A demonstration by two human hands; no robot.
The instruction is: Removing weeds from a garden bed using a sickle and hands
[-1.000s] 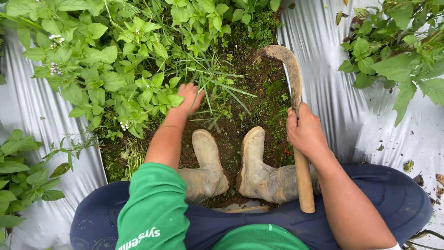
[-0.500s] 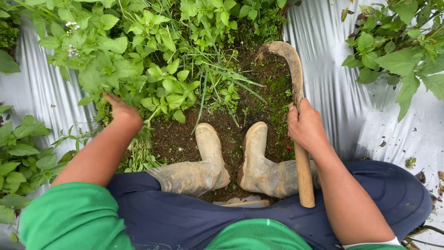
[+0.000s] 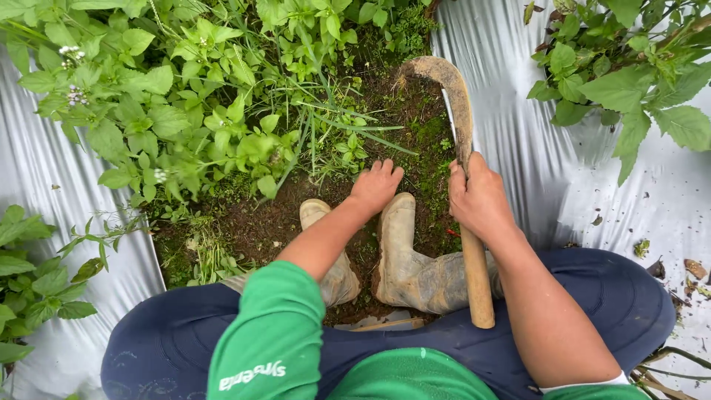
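Soft, even daylight all over, looks overcast, so hardly any hard shadows, just a dim patch under the legs by the boots [image 3: 415, 274]. The plastic sheet [image 3: 518, 141] throws a pale sheen, nearly blown out in spots. Leaves [image 3: 185, 96] and sickle [image 3: 455, 96] are sharp. Wide lens bends the edges a bit, and the green sleeve [image 3: 274, 333] up close goes slightly soft.

Rusty curved sickle [image 3: 461, 126], upright, wooden-handled

The left arm hides part of the left boot [image 3: 335, 275]; the sickle [image 3: 461, 126] handle's middle sits inside the right hand [image 3: 478, 196].
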